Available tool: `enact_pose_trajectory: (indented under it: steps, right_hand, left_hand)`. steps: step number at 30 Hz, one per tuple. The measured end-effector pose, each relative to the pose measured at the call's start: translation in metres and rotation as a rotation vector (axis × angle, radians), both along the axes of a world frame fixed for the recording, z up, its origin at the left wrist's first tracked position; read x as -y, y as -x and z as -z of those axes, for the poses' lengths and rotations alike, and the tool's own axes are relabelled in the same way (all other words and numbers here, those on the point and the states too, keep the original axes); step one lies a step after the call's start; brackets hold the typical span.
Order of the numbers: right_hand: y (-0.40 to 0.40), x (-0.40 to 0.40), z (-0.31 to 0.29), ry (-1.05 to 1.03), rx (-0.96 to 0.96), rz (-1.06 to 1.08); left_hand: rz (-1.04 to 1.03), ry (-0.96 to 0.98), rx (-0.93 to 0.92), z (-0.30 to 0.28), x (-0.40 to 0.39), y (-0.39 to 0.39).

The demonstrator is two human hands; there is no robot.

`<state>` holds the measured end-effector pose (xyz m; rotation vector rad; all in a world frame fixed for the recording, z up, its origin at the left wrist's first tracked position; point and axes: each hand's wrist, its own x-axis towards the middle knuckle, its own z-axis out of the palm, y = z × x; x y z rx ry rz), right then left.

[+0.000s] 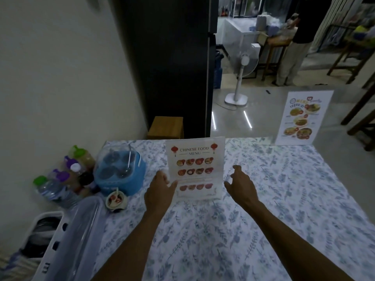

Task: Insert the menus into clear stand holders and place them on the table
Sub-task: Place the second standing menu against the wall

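Observation:
A "Chinese Food Menu" sheet in a clear stand holder (195,168) stands upright near the middle of the table (284,189), which is covered with a blue floral cloth. My left hand (160,189) is at the holder's lower left edge, its thumb lying against the front face. My right hand (240,185) hovers just off the holder's right edge, fingers spread, holding nothing. A second menu in a clear stand holder (303,117) stands upright at the table's far right corner.
At the table's left are several capped bottles (67,175), a blue condiment caddy with a clear lid (121,171), a small sauce cup (116,200), a long clear lidded box (81,230) and a white basket (46,240). Beyond: a wooden stool (166,127), a fan (241,78), a person (294,41).

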<state>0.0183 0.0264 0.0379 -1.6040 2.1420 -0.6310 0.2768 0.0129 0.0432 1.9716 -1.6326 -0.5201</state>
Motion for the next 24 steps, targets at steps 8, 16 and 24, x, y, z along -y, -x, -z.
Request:
enact_pose_trajectory:
  steps: [8, 16, 24]
  right_hand:
    - [0.010, 0.027, 0.029, -0.189, 0.150, -0.160]
    - [0.016, 0.085, 0.020, -0.148, 0.174, -0.319]
    - [0.001, 0.164, -0.024, -0.025, 0.184, -0.354]
  left_hand:
    - [-0.010, -0.123, -0.065, 0.010, 0.040, 0.008]
    - [-0.068, -0.047, 0.015, -0.007, 0.079, 0.013]
    - [-0.061, 0.065, -0.060, -0.065, 0.155, -0.003]
